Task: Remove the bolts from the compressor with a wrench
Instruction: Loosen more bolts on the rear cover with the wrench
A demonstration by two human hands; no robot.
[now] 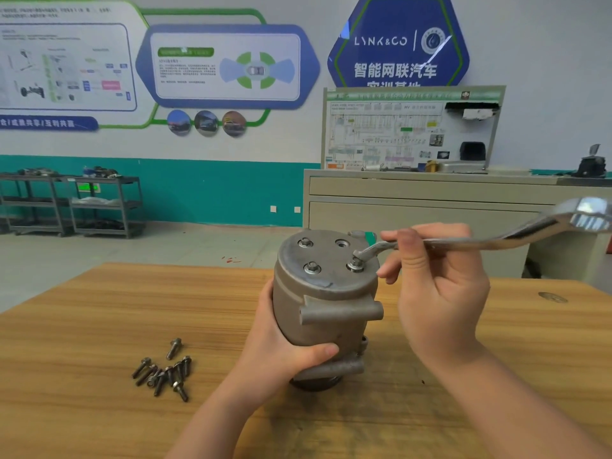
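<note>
Head view | compressor (pixel 326 303) upright on wooden table (pixel 82 326), gripped by left hand (pixel 281 342) | right hand (pixel 437 286) pinching wrench (pixel 463 241), ring end on bolt (pixel 355 264) | loose bolts (pixel 164 371) left | shelves (pixel 71 203), cabinet (pixel 427 200) behind

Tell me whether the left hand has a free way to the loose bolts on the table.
Probably yes: the loose bolts lie uncovered beside the left hand, but it grips the compressor and must let go first.

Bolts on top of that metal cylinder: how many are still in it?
3 in the compressor top: back left bolt, front left bolt, and front right bolt under the wrench. The back right hole is empty.
</note>
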